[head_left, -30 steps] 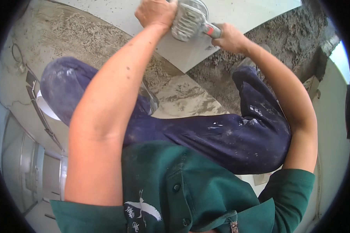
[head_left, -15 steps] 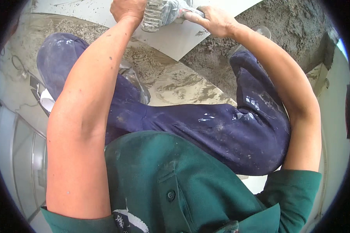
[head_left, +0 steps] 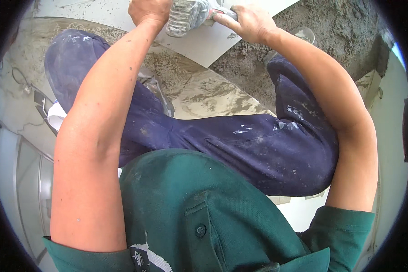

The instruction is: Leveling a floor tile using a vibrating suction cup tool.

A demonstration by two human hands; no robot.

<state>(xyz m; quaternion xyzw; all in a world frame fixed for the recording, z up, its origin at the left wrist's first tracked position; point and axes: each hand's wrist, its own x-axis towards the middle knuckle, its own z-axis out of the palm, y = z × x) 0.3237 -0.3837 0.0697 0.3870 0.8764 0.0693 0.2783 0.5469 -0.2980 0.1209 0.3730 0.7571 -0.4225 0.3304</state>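
At the top of the head view, a dusty cordless power tool [head_left: 185,19] with a ribbed grey battery block rests over a large white tile [head_left: 208,51]. My right hand [head_left: 249,22] is closed on the tool's right side, its thumb stretched along the grey body. Close against the battery block's left side is my left hand [head_left: 150,11], curled like a fist. The picture's upper edge and the hand's own back hide its fingers and whatever they hold. The front of the tool is also cut off.
Rough grey mortar [head_left: 335,31] spreads right of the tile, with a clear round cup [head_left: 304,35] near my right forearm. A smeared, dirty floor [head_left: 208,97] lies between my bent legs. A pale wall [head_left: 390,149] rises at the right, and a cable [head_left: 20,75] lies at the far left.
My torso and left knee have shifted slightly upward in the picture. The tool and both hands stay almost in place, moving only a touch.
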